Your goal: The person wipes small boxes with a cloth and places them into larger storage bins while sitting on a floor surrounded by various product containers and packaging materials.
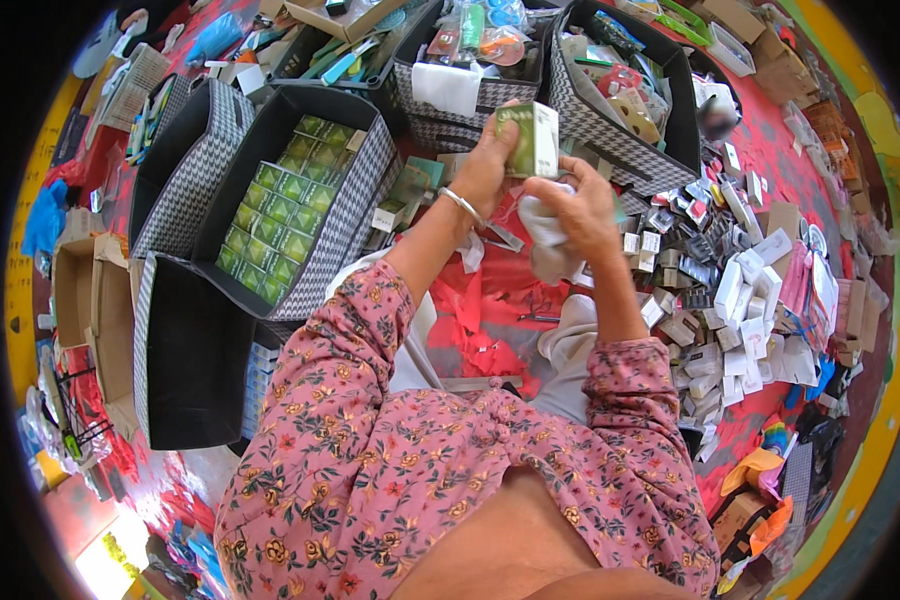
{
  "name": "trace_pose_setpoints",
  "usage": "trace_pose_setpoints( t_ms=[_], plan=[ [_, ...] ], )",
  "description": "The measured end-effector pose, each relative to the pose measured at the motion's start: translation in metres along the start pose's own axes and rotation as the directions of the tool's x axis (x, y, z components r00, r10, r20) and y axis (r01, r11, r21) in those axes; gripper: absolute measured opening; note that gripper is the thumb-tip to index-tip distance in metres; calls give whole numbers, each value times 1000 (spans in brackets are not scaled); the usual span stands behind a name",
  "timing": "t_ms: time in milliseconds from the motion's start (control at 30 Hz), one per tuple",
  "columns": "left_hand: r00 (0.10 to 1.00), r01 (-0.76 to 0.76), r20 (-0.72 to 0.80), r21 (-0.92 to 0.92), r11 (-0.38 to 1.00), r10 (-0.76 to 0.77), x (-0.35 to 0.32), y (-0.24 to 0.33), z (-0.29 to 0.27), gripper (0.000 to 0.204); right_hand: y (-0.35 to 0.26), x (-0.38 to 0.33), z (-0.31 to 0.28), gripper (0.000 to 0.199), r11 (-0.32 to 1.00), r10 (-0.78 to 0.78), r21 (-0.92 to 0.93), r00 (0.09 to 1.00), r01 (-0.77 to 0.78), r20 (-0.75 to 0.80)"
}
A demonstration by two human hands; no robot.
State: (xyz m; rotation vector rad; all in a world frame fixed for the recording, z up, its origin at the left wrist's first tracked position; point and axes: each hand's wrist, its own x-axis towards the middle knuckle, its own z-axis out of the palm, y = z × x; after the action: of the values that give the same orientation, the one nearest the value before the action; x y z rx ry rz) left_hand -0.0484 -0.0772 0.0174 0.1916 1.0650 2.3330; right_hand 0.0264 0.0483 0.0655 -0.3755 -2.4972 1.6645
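My left hand (484, 172), with a bangle at its wrist, is closed around a small green-and-white carton (532, 140) held up in front of me. Bunched in my right hand (588, 208) is a pale grey cloth (548, 240); that hand's fingers are at the carton's lower right edge. Whether the cloth touches the carton I cannot tell. To the left, an open houndstooth storage bin (356, 218) contains rows of similar green cartons (275, 225). A loose green-and-white carton (389, 213) lies just outside this bin, below my left hand.
Houndstooth bins (625, 165) of mixed packages stand ahead. A pile of small white boxes (735, 310) spreads over the red floor (480, 300) at right. At left are a black-lined bin (195, 355) and an open cardboard box (110, 330). My knees flank the red floor patch.
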Motion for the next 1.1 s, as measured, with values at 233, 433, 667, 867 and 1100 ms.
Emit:
trace_pose_setpoints(
  t_ms=[233, 433, 667, 867, 1100],
  plan=[
    [973, 226, 88, -139, 964, -215, -5, -14, -1, 43, -23, -1, -22, 21, 914, -386, -120, 737, 388, -555],
    [871, 425, 351, -189, 885, -344, -17, -18, 4, 45, 7, 25, -22, 18, 677, -709, -554, 629, 483, -319],
    [985, 82, 164, -137, 987, -59, -12, -5, 5, 36, 28, 31, -63, 35, 891, 261, 428, 943, -153, -207],
    [931, -364, 97, 333, 870, 352, -2, -8, 1, 42, 16, 15, -5, 40, 975, 90, 182, 976, -127, 200],
    [879, -401, 166, 764, 505, 447, -12, 8, -21, 81, 6, 22, -8, 25, 964, 73, 246, 988, -105, 135]
  ],
)
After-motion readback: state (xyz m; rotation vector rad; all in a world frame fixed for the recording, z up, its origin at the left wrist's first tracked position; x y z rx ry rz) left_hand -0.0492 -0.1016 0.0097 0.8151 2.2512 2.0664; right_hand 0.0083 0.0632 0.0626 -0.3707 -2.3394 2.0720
